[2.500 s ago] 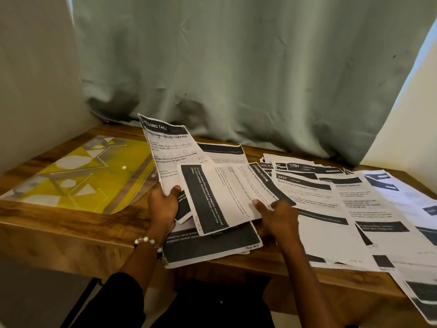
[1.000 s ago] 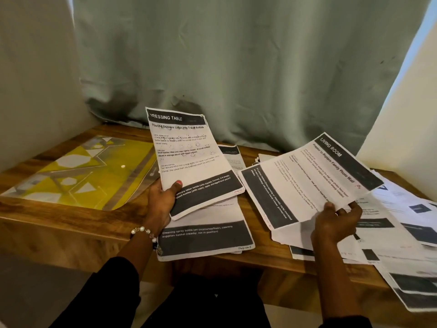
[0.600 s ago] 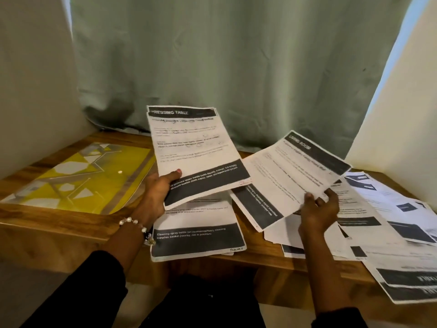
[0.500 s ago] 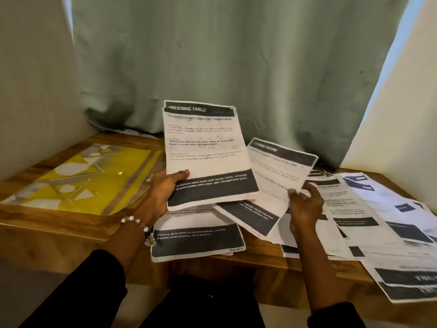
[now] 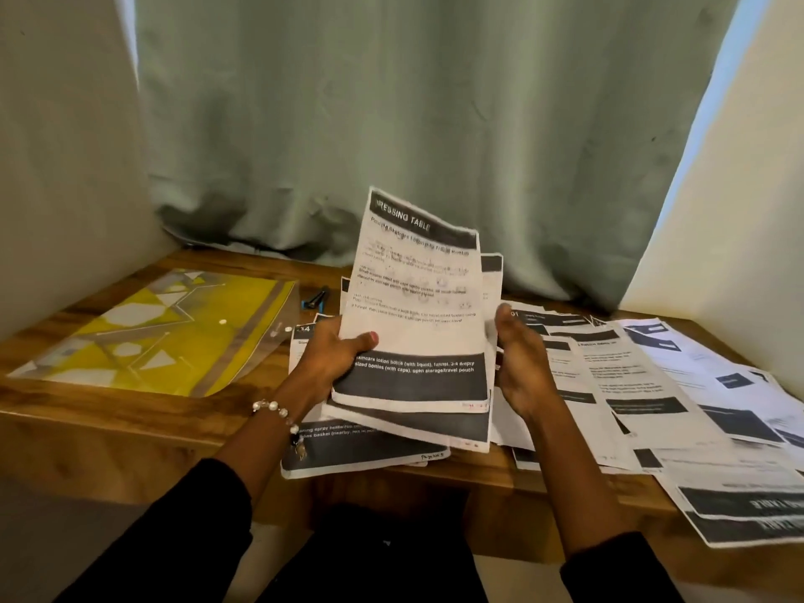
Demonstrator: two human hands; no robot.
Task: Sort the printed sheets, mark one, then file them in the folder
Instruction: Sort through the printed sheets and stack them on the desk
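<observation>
My left hand (image 5: 335, 363) grips a small stack of printed sheets (image 5: 417, 306) by its left edge, thumb on the front page headed "DRESSING TABLE", holding it raised above the desk. My right hand (image 5: 517, 363) is flat against the stack's right edge, fingers straight. Under the stack another printed sheet (image 5: 361, 454) lies on the desk's front edge. Several loose printed sheets (image 5: 644, 385) are spread over the right half of the desk. The yellow patterned plastic folder (image 5: 165, 332) lies flat at the left.
A dark pen (image 5: 315, 298) lies beside the folder's right edge. The wooden desk (image 5: 130, 415) is boxed in by a pale wall on the left, a green curtain (image 5: 413, 124) behind and a white panel at the right. Some sheets overhang the front right edge.
My right hand brought the "LIVING ROOM" sheet leftward and slid it behind the sheet in my left hand. It now presses the stack's right edge with straight fingers.
</observation>
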